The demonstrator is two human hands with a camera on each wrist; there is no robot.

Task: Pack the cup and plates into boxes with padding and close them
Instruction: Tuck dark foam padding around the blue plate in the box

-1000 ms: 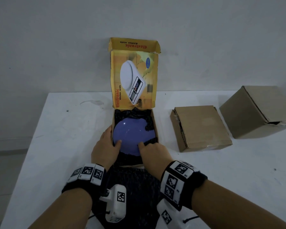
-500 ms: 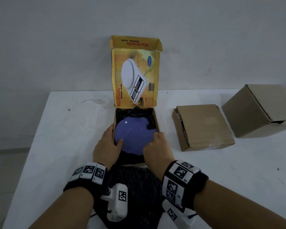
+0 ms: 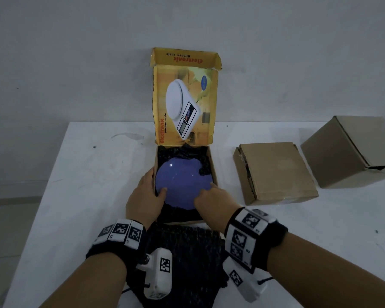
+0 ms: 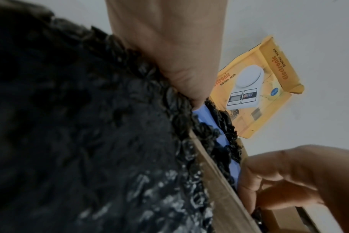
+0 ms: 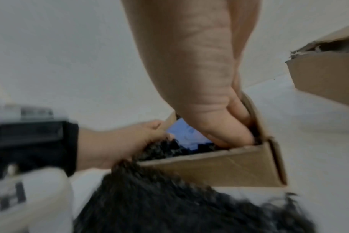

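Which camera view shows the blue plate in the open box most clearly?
The head view shows it best: the blue plate lies almost whole in the yellow box, on black padding. The left wrist view shows only a thin blue strip of it, and the blurred right wrist view a small patch between the hands.

Lighting: dim, flat, bluish.
Soft shadows; small glare spot on plate point(image 3: 171, 165); right wrist view motion-blurred.

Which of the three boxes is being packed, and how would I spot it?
On the white table, look at the box directly in front of the person, left of two plain brown boxes. Its yellow lid stands upright showing a kitchen scale, and a blue plate lies inside on black padding.
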